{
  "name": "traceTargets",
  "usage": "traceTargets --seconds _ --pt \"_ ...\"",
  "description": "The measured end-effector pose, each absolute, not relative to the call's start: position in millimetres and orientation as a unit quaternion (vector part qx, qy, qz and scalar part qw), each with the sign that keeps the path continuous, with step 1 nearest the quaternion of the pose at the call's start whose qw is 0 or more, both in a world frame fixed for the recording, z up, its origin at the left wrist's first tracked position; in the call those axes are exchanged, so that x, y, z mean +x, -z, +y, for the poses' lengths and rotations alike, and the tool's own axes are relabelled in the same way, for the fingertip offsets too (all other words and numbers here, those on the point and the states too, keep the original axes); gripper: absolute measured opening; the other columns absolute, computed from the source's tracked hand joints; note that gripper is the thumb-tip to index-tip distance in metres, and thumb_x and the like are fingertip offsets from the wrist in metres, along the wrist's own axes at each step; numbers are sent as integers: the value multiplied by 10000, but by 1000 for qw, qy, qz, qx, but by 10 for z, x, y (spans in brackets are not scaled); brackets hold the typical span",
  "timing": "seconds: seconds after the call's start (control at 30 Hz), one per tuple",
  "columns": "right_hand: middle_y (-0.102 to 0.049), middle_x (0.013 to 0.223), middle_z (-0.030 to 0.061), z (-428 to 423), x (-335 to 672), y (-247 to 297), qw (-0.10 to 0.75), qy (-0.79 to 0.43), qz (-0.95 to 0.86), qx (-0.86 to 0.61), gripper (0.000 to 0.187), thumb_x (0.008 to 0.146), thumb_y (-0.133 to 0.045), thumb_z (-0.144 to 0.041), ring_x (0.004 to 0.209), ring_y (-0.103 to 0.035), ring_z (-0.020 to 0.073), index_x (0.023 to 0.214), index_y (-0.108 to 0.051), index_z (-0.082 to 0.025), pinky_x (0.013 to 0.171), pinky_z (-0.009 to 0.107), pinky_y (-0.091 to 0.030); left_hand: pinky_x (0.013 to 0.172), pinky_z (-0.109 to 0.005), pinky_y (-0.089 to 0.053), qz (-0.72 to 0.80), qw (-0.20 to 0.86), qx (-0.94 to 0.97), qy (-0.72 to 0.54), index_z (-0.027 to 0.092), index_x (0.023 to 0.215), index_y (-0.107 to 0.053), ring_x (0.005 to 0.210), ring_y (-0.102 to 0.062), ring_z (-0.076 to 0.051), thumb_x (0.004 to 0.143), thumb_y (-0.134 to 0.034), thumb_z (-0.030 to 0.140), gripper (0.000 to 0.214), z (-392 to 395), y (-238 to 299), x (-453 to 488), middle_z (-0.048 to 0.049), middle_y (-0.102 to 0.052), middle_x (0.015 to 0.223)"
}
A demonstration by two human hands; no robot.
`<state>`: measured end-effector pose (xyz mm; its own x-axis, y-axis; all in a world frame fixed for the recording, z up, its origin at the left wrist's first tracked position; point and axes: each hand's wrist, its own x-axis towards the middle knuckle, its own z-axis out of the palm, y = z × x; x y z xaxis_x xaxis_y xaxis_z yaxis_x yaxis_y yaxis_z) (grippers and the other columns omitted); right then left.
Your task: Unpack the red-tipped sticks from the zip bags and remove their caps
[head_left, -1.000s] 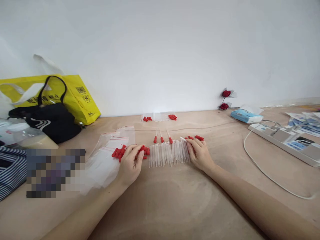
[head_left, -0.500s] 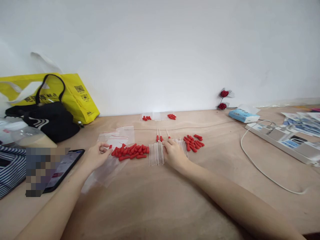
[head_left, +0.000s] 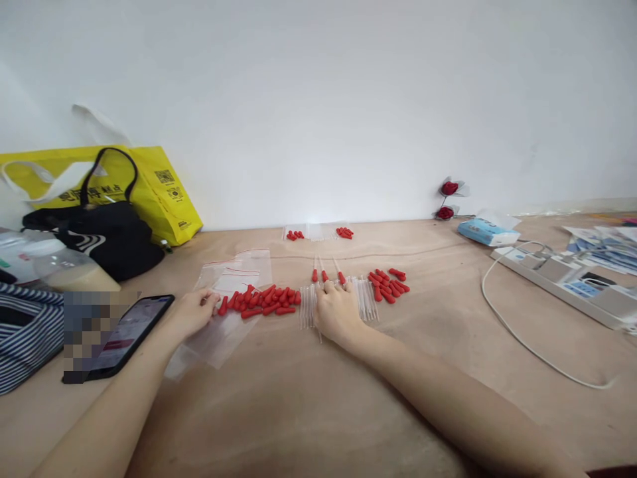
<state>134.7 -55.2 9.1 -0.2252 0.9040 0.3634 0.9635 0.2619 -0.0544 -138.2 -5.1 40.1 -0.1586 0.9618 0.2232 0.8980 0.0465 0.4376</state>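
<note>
My left hand [head_left: 195,313] is at the left end of a pile of red rubber bulbs [head_left: 269,300], fingers curled, with one red rubber bulb [head_left: 222,306] at its pinched fingertips. Under the pile lie clear zip bags [head_left: 219,345]. My right hand [head_left: 338,312] is bent down over a row of clear dropper tubes [head_left: 369,302], fingers closed on a tube; one tube end [head_left: 320,337] sticks out below the palm. Just beyond the fingers lie three droppers [head_left: 324,275] with red bulbs fitted. More red bulbs [head_left: 385,285] lie loose to the right.
At the back are bagged bulbs and tubes [head_left: 318,232]. A phone [head_left: 132,332], a bottle [head_left: 74,269], a black bag [head_left: 109,232] and a yellow bag [head_left: 169,199] stand left. Right are tissues [head_left: 488,231], a power strip [head_left: 557,279] with a white cable, and artificial roses [head_left: 446,212].
My right hand has shifted left along the tubes, and a tube end now shows below it. My left hand has lowered its bulb toward the pile. The view has shifted slightly.
</note>
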Motion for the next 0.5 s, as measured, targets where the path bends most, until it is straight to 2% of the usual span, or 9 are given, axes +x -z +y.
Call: traceTargets --seconds 0.13,0.23,0.3,0.4,0.5 --pt "-610 821 108 -560 1353 -68 175 106 -776 -596 201 740 -444 -197 692 -545 200 763 -632 -129 685 357 -270 547 -239 -328 711 10 663 -234 198 727 -588 625 -522 -179 698 -513 317 143 -107 -445 -1260 16 -579 627" --pt "-614 782 79 -565 1438 -60 216 124 -770 -587 212 768 -433 -211 653 -529 169 730 -632 -147 683 343 -246 661 -278 -376 595 -82 744 -293 196 743 -566 713 -532 -187 754 -455 367 204 -262 -413 -963 -23 -591 727" --pt "-614 760 58 -580 1557 -54 254 136 -763 -579 220 786 -432 -222 637 -513 146 722 -634 -166 674 327 -231 697 -303 -380 500 -91 809 -296 196 739 -552 725 -524 -190 746 -486 446 258 -421 -363 -692 -30 -590 726" --pt "-607 709 30 -630 1827 -22 314 171 -747 -561 219 800 -437 -229 621 -494 125 739 -644 -189 667 310 -219 762 -357 -364 378 -76 890 -243 179 816 -534 823 -507 -220 647 -564 571 427 -639 -272 -328 -58 -589 853" --pt "-584 633 6 -698 2161 45 352 212 -732 -543 213 797 -452 -232 593 -485 111 720 -647 -194 666 297 -224 761 -367 -354 335 -69 914 -220 163 824 -504 813 -492 -215 654 -575 560 438 -697 -193 -146 -63 -570 861"
